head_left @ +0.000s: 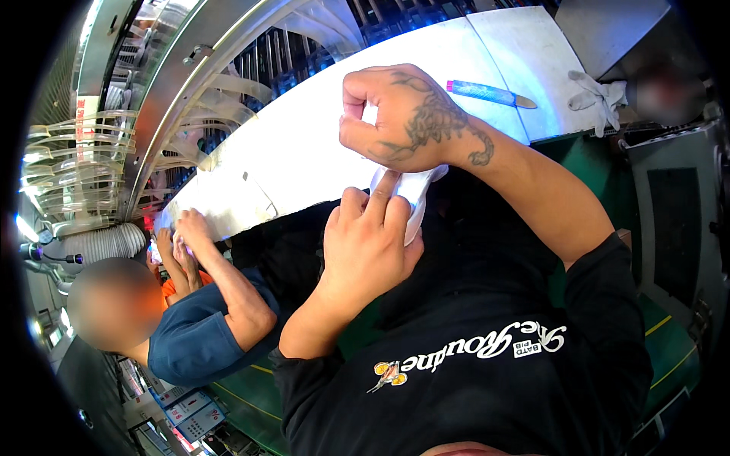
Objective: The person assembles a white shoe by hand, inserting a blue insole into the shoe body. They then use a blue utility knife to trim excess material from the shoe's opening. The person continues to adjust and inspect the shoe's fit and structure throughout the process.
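My left hand [369, 237] is closed around a soft white item [414, 190] near the edge of the white worktable. One finger lies stretched over the item, and the thumb is at its side. Whether it is a cloth or a glove cannot be made out. Just above it, my right hand [407, 118], tattooed on the back, is bent at the wrist with thumb and fingers curled into a pinch. What those fingers hold, if anything, is hidden. Beyond the right wrist lies a slim tool [487, 93] with a blue-wrapped handle, a pink end and a tan tip.
The long white worktable [304, 167] runs along a machine with clear curved tubes [228, 95]. A crumpled pale glove [597, 99] lies at the far right. At left a co-worker in a blue shirt [201, 342] works at the same table, with another person in orange beyond.
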`<state>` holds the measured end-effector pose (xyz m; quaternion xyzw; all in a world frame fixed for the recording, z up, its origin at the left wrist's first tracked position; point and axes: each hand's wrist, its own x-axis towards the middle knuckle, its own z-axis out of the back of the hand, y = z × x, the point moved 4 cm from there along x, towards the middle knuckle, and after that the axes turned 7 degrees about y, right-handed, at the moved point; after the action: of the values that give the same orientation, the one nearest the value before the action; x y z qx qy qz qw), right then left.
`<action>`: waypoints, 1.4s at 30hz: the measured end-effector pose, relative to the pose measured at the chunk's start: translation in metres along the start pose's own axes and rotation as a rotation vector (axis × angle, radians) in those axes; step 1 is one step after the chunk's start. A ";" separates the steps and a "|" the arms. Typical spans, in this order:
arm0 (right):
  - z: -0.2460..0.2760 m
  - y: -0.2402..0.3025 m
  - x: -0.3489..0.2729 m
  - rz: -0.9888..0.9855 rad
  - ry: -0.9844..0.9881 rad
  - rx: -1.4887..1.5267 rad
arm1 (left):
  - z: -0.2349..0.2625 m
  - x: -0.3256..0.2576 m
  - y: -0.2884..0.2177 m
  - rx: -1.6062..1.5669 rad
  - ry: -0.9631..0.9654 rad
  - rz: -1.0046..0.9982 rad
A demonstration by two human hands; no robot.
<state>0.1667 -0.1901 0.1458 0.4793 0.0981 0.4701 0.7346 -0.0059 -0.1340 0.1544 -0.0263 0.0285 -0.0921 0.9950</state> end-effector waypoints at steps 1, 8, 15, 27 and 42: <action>-0.001 0.001 0.000 0.013 -0.013 0.005 | 0.002 0.002 0.001 -0.005 0.033 0.021; -0.016 0.012 -0.006 0.146 -0.025 0.004 | 0.028 0.017 0.035 -0.422 0.298 -0.114; -0.003 0.004 0.000 0.092 0.025 0.051 | 0.020 -0.006 0.053 -0.438 -0.354 -0.170; 0.028 -0.029 -0.062 0.285 -0.048 0.007 | -0.024 0.063 0.072 -0.615 -0.642 -0.125; -0.033 -0.033 -0.160 -0.180 0.222 0.206 | -0.084 0.007 0.022 -0.822 -0.299 0.002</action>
<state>0.0804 -0.2993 0.0535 0.4867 0.2686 0.4399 0.7053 0.0001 -0.1172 0.0689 -0.4332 -0.0814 -0.0675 0.8951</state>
